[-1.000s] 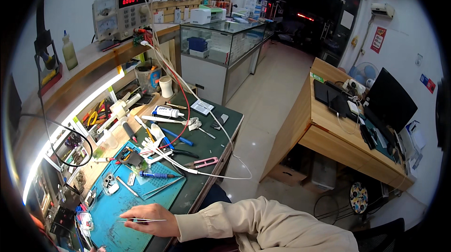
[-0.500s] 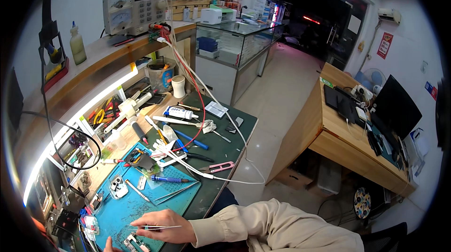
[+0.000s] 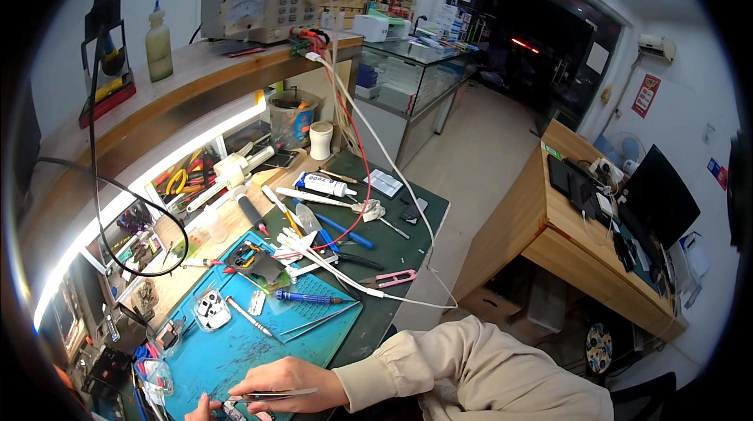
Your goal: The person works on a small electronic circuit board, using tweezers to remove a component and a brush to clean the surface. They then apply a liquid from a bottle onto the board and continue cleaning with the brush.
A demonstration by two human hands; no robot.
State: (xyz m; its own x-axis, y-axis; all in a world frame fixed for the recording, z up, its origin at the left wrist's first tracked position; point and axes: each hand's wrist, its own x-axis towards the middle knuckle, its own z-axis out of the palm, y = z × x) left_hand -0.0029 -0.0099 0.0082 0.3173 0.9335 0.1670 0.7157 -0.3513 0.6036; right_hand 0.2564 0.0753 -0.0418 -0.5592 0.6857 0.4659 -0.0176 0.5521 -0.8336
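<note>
My right hand [image 3: 278, 386] is closed on metal tweezers [image 3: 296, 394] over the blue mat [image 3: 204, 350]. The tweezer tips are at a small metal-and-dark electronic assembly [image 3: 241, 411], cut off by the lower edge. My left hand [image 3: 202, 409] is low in view, its partly visible fingers closed at the assembly's left side. Beyond my hands lie a clear tray with small parts [image 3: 212, 310], a silver pen-like tool [image 3: 249, 316], a blue screwdriver [image 3: 306, 297] and loose tweezers [image 3: 318, 321].
A green bench mat [image 3: 416, 225] carries tools and cables. Above, a wooden shelf [image 3: 192, 76] holds a power supply [image 3: 243, 5]. A glass counter [image 3: 400, 76] stands behind; a wooden desk [image 3: 541, 244] with a monitor [image 3: 659, 194] is at the right.
My left hand has come in at the lower edge. My right hand has moved down to the assembly with the tweezers. The whole scene has shifted rightward as the camera turned.
</note>
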